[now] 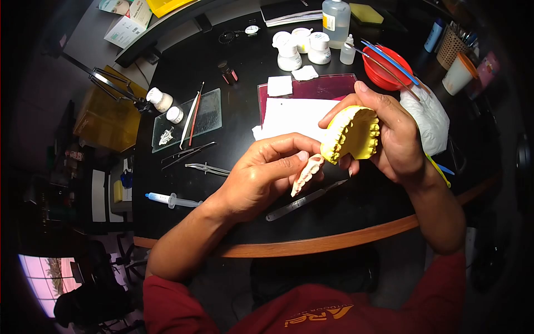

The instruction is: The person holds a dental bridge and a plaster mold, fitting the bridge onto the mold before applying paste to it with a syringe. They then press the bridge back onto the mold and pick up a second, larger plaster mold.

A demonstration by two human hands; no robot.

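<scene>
Yellow tooth model: clasped in the right hand, fingers curled over its top. Pale row of teeth: pinched by the left hand, its upper end touching the model's lower left corner, above the table's near edge.

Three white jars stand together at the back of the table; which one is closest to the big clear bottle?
The rightmost jar, standing right beside the clear bottle; the middle jar and left jar are farther from it.
</scene>
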